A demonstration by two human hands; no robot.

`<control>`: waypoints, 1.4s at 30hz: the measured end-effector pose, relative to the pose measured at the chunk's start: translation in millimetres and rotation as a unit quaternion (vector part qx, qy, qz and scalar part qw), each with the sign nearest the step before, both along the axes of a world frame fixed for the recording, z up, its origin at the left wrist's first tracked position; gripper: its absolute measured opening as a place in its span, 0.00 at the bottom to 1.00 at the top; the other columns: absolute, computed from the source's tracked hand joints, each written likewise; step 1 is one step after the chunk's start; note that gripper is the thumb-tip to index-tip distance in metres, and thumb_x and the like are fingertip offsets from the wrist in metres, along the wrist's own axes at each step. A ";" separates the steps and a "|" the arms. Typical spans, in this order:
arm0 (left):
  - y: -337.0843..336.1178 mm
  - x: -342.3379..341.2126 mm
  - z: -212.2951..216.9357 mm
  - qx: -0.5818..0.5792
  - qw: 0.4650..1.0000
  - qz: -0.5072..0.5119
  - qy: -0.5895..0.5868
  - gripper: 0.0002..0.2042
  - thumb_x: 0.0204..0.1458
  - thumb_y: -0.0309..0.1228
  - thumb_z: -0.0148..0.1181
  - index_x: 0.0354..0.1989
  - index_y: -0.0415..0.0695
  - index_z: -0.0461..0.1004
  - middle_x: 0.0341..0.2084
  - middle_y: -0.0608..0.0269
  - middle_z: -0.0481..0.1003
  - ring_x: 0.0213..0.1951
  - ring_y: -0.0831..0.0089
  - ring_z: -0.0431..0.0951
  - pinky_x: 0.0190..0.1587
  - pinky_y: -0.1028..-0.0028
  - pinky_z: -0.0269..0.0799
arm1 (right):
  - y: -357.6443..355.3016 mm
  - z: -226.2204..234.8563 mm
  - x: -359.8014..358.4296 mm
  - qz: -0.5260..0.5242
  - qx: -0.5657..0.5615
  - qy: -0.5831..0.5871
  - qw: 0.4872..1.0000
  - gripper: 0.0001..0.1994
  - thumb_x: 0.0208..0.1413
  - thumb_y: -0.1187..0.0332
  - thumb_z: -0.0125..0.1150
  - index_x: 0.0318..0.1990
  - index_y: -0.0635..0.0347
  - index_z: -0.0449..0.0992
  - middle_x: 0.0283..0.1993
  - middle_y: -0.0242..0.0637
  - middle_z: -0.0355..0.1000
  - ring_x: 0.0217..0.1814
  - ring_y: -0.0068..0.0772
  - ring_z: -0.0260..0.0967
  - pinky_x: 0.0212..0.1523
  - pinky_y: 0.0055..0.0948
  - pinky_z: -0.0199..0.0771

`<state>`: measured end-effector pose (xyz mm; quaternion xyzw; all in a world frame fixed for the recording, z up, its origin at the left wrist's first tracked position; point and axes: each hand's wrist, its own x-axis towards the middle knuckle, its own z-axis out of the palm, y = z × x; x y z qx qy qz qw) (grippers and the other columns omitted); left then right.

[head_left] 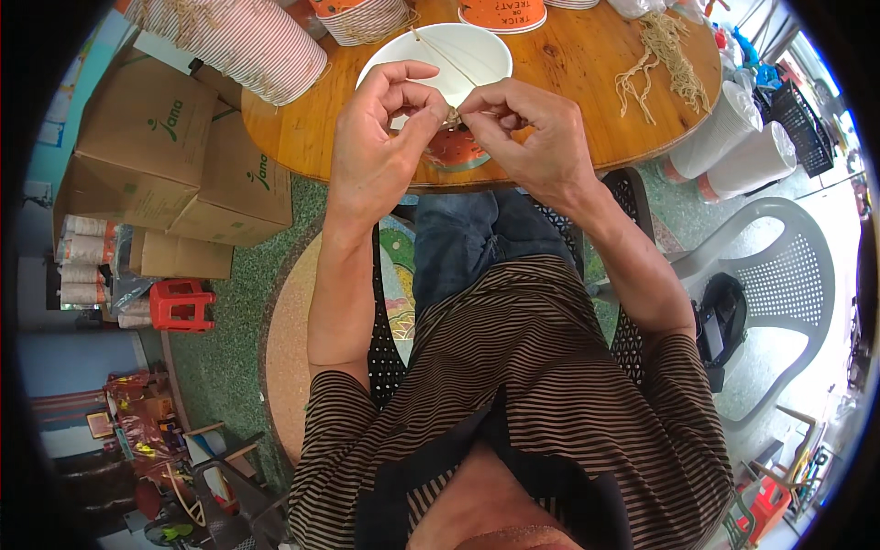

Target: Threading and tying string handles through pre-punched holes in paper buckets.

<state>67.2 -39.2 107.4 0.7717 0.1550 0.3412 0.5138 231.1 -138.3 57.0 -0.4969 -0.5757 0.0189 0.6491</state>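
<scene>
Tan string [452,117] sits pinched between the left hand [380,137] and right hand [527,133]. Just beyond them, a white cup [477,46] with an orange base on the brown wooden table [587,64].

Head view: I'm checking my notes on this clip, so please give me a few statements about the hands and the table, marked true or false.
1. Both hands pinch a bit of tan string together over the table's near edge. True: the left hand and right hand meet at the string.
2. The paper bucket under the hands is black inside. False: the paper bucket is white inside, orange outside.
3. A loose bundle of tan strings lies on the round wooden table to the person's right. True: the bundle lies on the table.
4. The cardboard boxes stand on the table. False: the cardboard boxes stand on the floor to the left.
5. The small red stool is stacked on the white plastic chair. False: the red stool stands on the floor at left; the chair is at right.
</scene>
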 end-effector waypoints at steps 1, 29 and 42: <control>0.3 -0.3 -0.1 -0.003 1.000 0.005 -0.001 0.17 0.65 0.22 0.61 0.59 0.32 0.68 0.39 0.65 0.79 0.43 0.82 0.77 0.48 0.79 0.75 | -1.2 1.4 0.0 0.006 -0.011 0.007 1.000 0.03 0.57 0.74 0.69 0.37 0.61 0.83 0.28 0.34 0.77 0.22 0.20 0.69 0.25 0.23 0.70; -10.1 4.5 -6.3 -0.034 0.997 0.065 -0.036 0.12 0.59 0.20 0.65 0.50 0.33 0.74 0.33 0.59 0.84 0.35 0.81 0.83 0.39 0.79 0.81 | -6.2 3.9 2.7 0.041 -0.084 0.041 0.995 0.04 0.57 0.73 0.68 0.38 0.63 0.81 0.28 0.28 0.76 0.27 0.14 0.67 0.29 0.23 0.70; -9.3 3.5 -5.4 -0.047 0.996 0.054 -0.052 0.13 0.60 0.20 0.65 0.51 0.32 0.72 0.34 0.59 0.84 0.35 0.79 0.83 0.39 0.78 0.82 | 1.1 1.5 3.4 0.017 -0.004 -0.049 0.999 0.09 0.56 0.75 0.70 0.44 0.59 0.85 0.32 0.35 0.78 0.28 0.26 0.77 0.29 0.25 0.76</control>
